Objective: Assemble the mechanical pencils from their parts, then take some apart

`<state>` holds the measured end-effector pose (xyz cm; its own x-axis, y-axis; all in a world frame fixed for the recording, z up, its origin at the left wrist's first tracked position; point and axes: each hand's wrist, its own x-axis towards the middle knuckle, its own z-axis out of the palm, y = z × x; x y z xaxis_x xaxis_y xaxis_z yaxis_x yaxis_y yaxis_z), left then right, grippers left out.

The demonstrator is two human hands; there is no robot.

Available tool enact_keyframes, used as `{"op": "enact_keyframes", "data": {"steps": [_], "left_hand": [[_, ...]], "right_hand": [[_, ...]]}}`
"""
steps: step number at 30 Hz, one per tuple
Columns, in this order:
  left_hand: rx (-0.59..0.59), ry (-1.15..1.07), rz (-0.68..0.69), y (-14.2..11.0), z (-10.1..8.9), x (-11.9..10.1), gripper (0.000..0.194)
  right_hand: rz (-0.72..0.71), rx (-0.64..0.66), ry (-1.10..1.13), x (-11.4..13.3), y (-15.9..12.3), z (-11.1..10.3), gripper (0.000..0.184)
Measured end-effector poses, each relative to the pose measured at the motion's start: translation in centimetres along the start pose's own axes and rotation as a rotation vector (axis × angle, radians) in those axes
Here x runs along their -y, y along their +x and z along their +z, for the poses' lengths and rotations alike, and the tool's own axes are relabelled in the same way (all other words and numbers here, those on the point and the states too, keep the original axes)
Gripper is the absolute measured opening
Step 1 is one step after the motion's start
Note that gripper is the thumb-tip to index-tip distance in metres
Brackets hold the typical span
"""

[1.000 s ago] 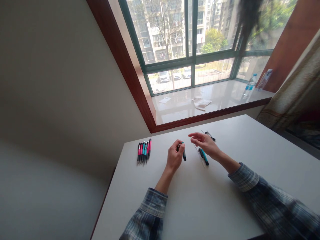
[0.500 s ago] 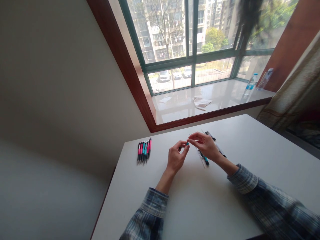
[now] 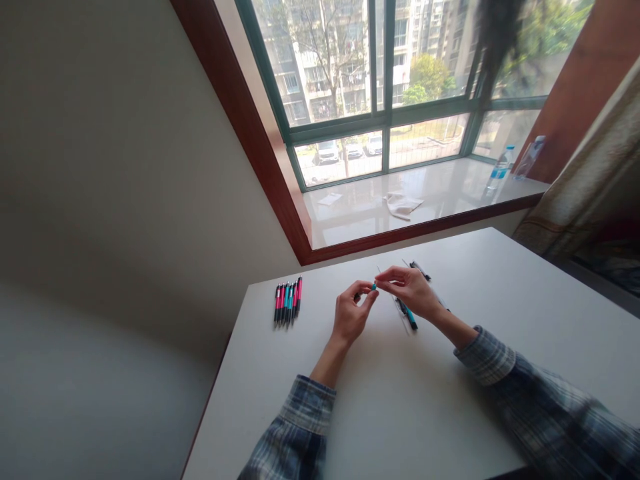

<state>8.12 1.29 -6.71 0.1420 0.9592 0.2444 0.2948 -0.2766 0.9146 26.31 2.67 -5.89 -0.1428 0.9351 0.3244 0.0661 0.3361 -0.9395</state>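
Observation:
A small teal pen part (image 3: 373, 286) is pinched between the thumb and index finger of my left hand (image 3: 350, 315), above the white table. Most of that part is hidden by the fingers. Against its near end, the fingertips of my right hand (image 3: 411, 292) are pressed together; whatever they grip is too small to make out. Below my right wrist lies a teal-and-black pen barrel (image 3: 410, 319), with thin clear or white pieces (image 3: 402, 316) beside it. A dark pen piece (image 3: 420, 270) shows just behind my right hand.
Several pink and teal pens (image 3: 287, 303) lie in a row at the table's (image 3: 400, 413) far left. Behind the table is a windowsill (image 3: 350, 220) with a crumpled cloth (image 3: 403, 205) and two bottles, one with a blue label (image 3: 500, 168). A curtain (image 3: 585, 180) hangs at right.
Both hands stay nearly in place. The teal part between the fingertips has turned slightly, and my right fingertips have shifted a little against it.

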Motion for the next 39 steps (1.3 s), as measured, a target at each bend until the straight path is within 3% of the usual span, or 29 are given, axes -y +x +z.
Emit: {"op": "enact_keyframes", "data": {"steps": [12,17,23,31,39], "left_hand": [[-0.007,-0.008,0.036,0.0,0.0,0.2,0.025],[-0.039,0.016,-0.018,0.0,-0.1,0.4,0.018],[-0.104,0.097,-0.043,0.2,-0.3,0.2,0.017],[-0.135,0.117,-0.055,0.7,-0.6,-0.9,0.02],[-0.182,0.105,-0.08,0.9,-0.6,-0.9,0.023]], "right_hand": [[-0.029,0.072,-0.186,0.4,0.0,-0.6,0.026],[-0.042,-0.093,-0.545,-1.4,0.3,-1.7,0.02],[0.029,0.005,-0.902,-2.3,0.3,-1.5,0.025],[0.015,0.029,-1.019,-0.9,1.1,0.1,0.028],[0.0,0.052,-0.993,-1.1,1.3,1.0,0.033]]}}
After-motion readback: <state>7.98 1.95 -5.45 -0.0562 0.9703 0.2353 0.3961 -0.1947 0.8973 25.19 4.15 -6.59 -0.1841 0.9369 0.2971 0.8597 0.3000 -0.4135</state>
